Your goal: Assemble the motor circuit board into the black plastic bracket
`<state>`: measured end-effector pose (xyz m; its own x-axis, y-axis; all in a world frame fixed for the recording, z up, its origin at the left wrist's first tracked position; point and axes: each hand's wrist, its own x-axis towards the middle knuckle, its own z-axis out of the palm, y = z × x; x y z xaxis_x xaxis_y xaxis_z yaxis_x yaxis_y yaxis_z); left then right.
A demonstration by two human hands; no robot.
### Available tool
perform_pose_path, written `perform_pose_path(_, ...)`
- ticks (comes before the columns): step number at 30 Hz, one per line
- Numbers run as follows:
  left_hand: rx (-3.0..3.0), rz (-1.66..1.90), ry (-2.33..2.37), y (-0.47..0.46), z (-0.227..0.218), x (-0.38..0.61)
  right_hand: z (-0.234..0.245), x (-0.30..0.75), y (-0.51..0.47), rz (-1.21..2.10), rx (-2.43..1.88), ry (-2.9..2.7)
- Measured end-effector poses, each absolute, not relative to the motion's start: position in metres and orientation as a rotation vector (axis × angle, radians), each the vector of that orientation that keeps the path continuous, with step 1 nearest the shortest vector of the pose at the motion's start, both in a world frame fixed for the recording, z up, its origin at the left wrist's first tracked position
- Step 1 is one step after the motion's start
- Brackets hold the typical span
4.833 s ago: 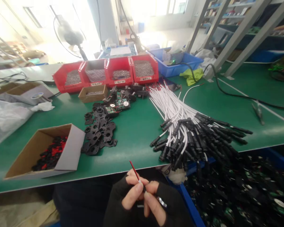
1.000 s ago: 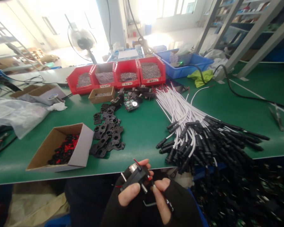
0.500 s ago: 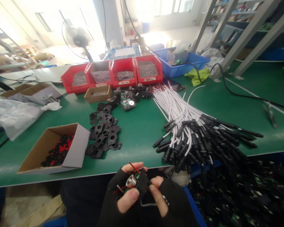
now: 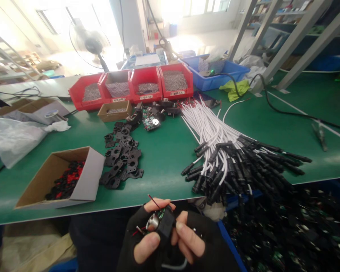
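Just below the table's front edge, my left hand is wrapped round a small motor assembly, with the thumb in front and the fingers behind. The assembly has a black plastic housing, a round silver motor, a bit of green circuit board and thin red and black wires sticking out. On its right side my right hand has thumb and fingertips pinched against the black housing. What lies between those fingertips is hidden. A white cable curves below the assembly. Both hands wear black fingerless gloves.
An open carton of black and red parts stands left, beside flat black brackets. White cables with black connectors lie right. Red bins line the back, near a blue tray. Many assemblies fill a container below right.
The assembly is tilted slightly differently in my left hand. My right fingers have curled closer to the housing, and the white cable has shifted lower. The view has moved a little.
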<state>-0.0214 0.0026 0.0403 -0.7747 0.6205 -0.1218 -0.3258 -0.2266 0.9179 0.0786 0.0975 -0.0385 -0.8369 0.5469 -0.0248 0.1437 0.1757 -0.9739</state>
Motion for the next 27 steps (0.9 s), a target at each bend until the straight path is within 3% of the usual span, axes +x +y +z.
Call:
perform_pose_path(12,0.37,2.074,1.596,0.0,0.033,-0.018,-0.098,0.09,0.131,1.238,-0.681,-2.118)
perform_pose_path(21,0.23,2.145,1.341,0.011,0.031,-0.01,-0.049,0.09,0.111,1.161,-0.557,-2.156)
perform_pose_path(27,0.211,2.007,1.531,0.005,0.029,-0.011,-0.027,0.085,0.12,1.233,-0.423,-2.203)
